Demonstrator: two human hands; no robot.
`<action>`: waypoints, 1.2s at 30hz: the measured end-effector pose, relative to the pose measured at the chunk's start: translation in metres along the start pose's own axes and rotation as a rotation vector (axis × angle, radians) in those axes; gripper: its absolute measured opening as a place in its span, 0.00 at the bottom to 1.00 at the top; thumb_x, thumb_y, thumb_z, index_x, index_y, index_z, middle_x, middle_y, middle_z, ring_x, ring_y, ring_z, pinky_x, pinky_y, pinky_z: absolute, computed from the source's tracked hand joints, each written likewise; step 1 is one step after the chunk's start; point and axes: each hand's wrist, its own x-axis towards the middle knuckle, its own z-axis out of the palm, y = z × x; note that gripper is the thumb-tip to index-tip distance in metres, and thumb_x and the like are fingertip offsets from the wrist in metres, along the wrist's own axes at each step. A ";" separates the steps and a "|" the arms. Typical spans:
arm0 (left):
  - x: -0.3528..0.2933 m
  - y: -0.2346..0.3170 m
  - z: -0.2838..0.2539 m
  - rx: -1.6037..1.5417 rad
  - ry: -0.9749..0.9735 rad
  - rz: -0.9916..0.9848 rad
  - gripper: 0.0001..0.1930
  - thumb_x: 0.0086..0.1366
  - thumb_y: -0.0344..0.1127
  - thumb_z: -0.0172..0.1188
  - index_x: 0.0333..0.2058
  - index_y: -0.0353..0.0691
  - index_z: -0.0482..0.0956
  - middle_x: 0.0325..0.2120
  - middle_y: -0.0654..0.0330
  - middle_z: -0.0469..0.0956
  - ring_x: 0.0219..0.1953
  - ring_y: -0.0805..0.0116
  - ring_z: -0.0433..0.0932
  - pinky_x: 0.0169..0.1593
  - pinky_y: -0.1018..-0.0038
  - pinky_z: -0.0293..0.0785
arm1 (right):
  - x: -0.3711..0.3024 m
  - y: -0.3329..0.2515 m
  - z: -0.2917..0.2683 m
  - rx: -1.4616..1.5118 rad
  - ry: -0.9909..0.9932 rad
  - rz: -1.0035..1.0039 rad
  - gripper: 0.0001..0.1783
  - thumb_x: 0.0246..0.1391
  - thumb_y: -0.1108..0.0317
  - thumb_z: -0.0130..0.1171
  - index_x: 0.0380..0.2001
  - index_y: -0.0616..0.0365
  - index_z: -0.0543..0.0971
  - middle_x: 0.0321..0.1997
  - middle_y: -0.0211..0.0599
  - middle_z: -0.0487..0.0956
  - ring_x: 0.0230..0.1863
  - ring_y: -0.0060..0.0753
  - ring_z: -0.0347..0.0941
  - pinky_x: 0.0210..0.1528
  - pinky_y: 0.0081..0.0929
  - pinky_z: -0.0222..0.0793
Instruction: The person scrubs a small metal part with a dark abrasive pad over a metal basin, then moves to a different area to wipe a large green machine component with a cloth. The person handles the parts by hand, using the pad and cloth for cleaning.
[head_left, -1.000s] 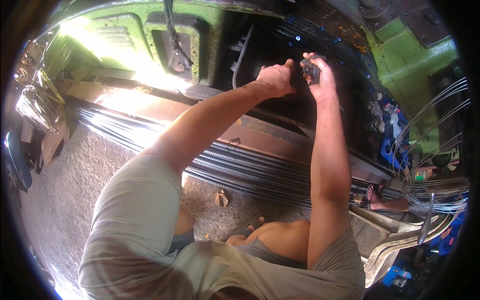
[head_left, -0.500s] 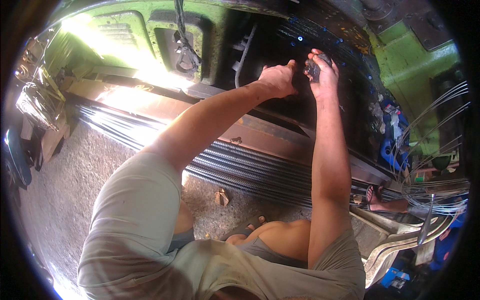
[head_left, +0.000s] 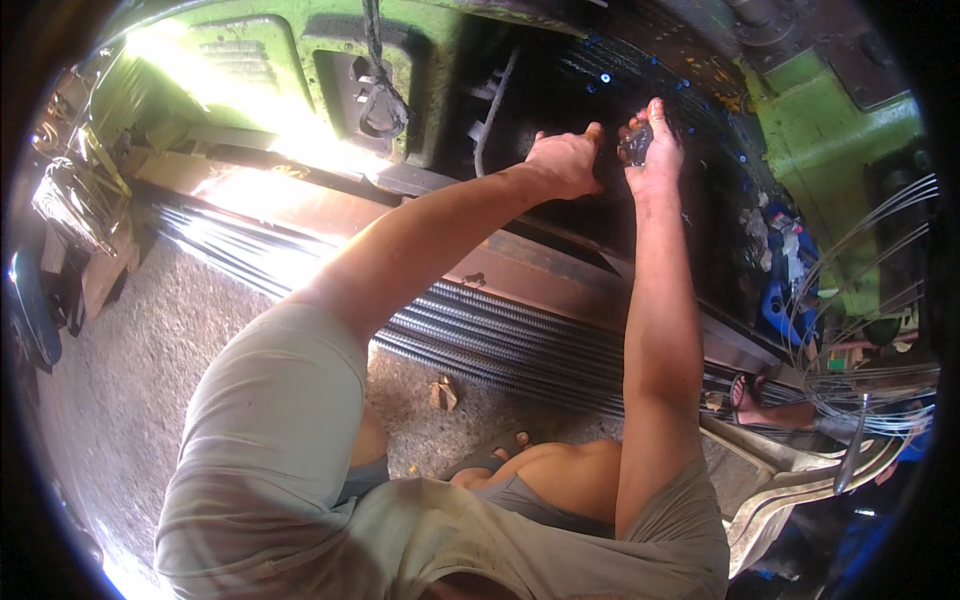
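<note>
Both arms reach forward over a dark, oily-looking recess (head_left: 560,95) in a green machine. My right hand (head_left: 660,155) curls around a dark, wet-looking lump (head_left: 637,147), its thumb pointing up; the lump's exact kind cannot be made out. Smudges darken the fingertips. Just to the left, my left hand (head_left: 565,163) is held with thumb and fingers apart, and nothing shows in it. A gap separates the two hands, and part of the left fingers is hidden behind the back of the hand.
Ribbed steel bars (head_left: 480,335) lie along the machine's base. A cable (head_left: 378,75) hangs at a green panel. On the right are wire coils (head_left: 870,385), a blue container (head_left: 778,305), a pale plastic chair (head_left: 790,480) and another person's foot (head_left: 755,400).
My right fingers and thumb have shifted around the dark lump, less of which shows. My left hand has moved slightly to the right.
</note>
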 end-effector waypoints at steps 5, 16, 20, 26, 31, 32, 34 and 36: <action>0.000 0.005 -0.001 0.021 -0.027 -0.003 0.42 0.59 0.47 0.70 0.67 0.40 0.59 0.54 0.49 0.79 0.61 0.50 0.75 0.68 0.47 0.61 | 0.005 0.001 -0.003 0.035 -0.045 0.031 0.17 0.61 0.52 0.65 0.26 0.50 0.76 0.25 0.26 0.73 0.26 0.26 0.70 0.29 0.28 0.68; -0.001 0.008 -0.002 0.029 -0.045 -0.018 0.47 0.61 0.47 0.70 0.71 0.40 0.53 0.56 0.49 0.78 0.62 0.51 0.74 0.69 0.47 0.59 | -0.001 -0.003 0.005 0.061 0.014 0.026 0.19 0.63 0.52 0.62 0.23 0.49 0.73 0.22 0.27 0.70 0.23 0.26 0.66 0.27 0.28 0.65; -0.001 0.008 -0.001 0.024 -0.039 -0.023 0.48 0.61 0.47 0.69 0.72 0.41 0.51 0.56 0.48 0.78 0.62 0.50 0.74 0.69 0.47 0.58 | 0.002 -0.003 0.004 0.089 -0.014 0.041 0.19 0.63 0.53 0.63 0.23 0.49 0.74 0.21 0.26 0.70 0.23 0.26 0.66 0.27 0.27 0.64; -0.003 0.011 -0.005 0.016 -0.036 -0.041 0.48 0.61 0.47 0.69 0.72 0.41 0.51 0.56 0.48 0.78 0.62 0.51 0.74 0.70 0.48 0.58 | -0.006 -0.007 0.013 0.038 0.053 0.032 0.16 0.60 0.53 0.66 0.25 0.49 0.76 0.22 0.25 0.71 0.23 0.25 0.68 0.27 0.27 0.66; -0.001 0.008 -0.002 0.018 0.010 -0.046 0.48 0.60 0.47 0.70 0.72 0.42 0.51 0.56 0.48 0.78 0.62 0.51 0.74 0.70 0.48 0.57 | -0.005 -0.005 0.009 0.024 0.037 0.050 0.15 0.58 0.54 0.69 0.27 0.49 0.77 0.25 0.24 0.73 0.25 0.25 0.70 0.28 0.27 0.67; -0.001 0.009 -0.002 0.017 0.007 -0.046 0.48 0.60 0.47 0.70 0.72 0.42 0.51 0.56 0.48 0.78 0.62 0.51 0.74 0.70 0.48 0.57 | -0.003 -0.004 0.006 0.020 0.029 0.052 0.15 0.58 0.55 0.69 0.27 0.49 0.77 0.25 0.24 0.73 0.25 0.25 0.70 0.28 0.27 0.67; -0.001 0.011 -0.004 0.016 0.001 -0.047 0.49 0.60 0.47 0.70 0.72 0.42 0.50 0.56 0.48 0.78 0.62 0.51 0.74 0.70 0.48 0.57 | 0.000 -0.001 0.002 0.004 0.023 0.056 0.14 0.58 0.55 0.69 0.28 0.49 0.77 0.25 0.25 0.73 0.26 0.25 0.70 0.28 0.27 0.67; -0.001 0.010 -0.004 0.013 -0.002 -0.059 0.49 0.60 0.47 0.70 0.73 0.42 0.50 0.56 0.49 0.78 0.62 0.51 0.74 0.70 0.48 0.57 | 0.000 0.000 0.002 -0.020 0.025 0.059 0.14 0.58 0.55 0.69 0.28 0.49 0.78 0.26 0.25 0.73 0.26 0.25 0.70 0.28 0.27 0.67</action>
